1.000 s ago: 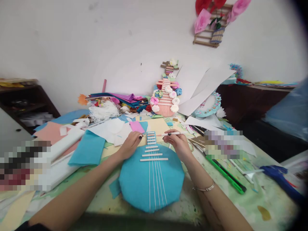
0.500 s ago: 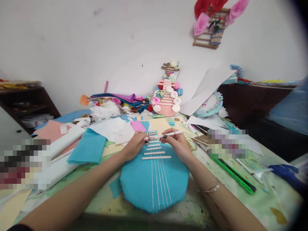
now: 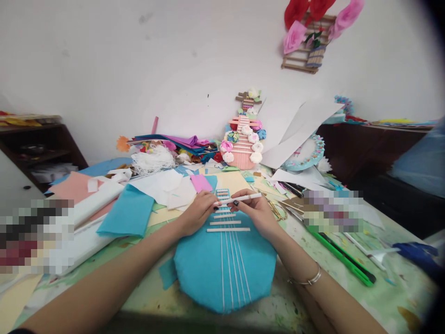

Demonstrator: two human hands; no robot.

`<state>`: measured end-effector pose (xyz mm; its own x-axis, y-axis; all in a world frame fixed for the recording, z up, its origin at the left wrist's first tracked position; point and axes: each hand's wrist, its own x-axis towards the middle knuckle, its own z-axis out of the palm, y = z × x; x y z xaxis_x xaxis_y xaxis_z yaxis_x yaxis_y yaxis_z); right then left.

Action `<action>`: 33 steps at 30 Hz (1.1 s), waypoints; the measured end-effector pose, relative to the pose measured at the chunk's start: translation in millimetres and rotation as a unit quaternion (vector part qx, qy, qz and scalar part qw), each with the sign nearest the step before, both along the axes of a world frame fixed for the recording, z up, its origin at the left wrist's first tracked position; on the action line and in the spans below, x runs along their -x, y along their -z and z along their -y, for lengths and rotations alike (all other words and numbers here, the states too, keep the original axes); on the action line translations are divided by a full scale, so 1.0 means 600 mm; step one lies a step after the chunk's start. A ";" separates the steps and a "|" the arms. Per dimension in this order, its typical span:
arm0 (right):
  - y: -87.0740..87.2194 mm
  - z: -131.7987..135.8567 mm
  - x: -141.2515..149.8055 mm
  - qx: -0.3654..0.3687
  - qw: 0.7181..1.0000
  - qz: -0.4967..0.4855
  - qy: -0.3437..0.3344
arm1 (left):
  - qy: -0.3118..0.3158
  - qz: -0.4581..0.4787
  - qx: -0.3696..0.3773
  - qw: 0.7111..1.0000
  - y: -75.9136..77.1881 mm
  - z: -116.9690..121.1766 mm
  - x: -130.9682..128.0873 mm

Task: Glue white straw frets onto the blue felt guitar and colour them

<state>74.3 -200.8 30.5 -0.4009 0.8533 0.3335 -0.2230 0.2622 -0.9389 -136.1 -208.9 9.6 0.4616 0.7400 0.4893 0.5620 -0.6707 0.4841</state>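
Note:
A blue felt lute-shaped craft (image 3: 224, 269) lies flat on the table in front of me, with white strings running down it and several white crossbars on its neck. My left hand (image 3: 196, 213) rests on the left side of the neck, its fingers curled and pinching the left end of a thin white stick (image 3: 239, 199). My right hand (image 3: 255, 212) pinches the same stick from the right. The stick lies crosswise just above the upper crossbars.
A finished pink lute with paper flowers (image 3: 242, 139) leans on the wall. Felt sheets and paper scraps (image 3: 128, 211) cover the left side. Scissors (image 3: 276, 209), a green utility knife (image 3: 342, 260) and a blue glue gun (image 3: 415, 253) lie to the right.
Both hands have come together over the neck. The stick has moved left and down toward the crossbars, and my left hand now grips its end.

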 end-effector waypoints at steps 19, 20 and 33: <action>-0.006 0.031 0.009 -0.018 0.999 0.030 0.030 | -0.067 0.007 -0.066 0.996 -0.007 0.024 -0.004; -0.007 0.029 0.010 -0.020 0.999 0.021 0.039 | -0.065 0.004 -0.071 0.995 -0.010 0.026 -0.008; -0.024 0.008 -0.018 0.166 0.983 -0.071 -0.040 | -0.083 -0.013 -0.163 0.983 -0.012 0.008 0.007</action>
<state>85.0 -205.5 45.1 -0.4402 0.8922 0.1006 -0.3663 -0.0762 -0.9274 -140.3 -213.5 16.7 0.3626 0.6128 0.7021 0.6866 -0.6851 0.2434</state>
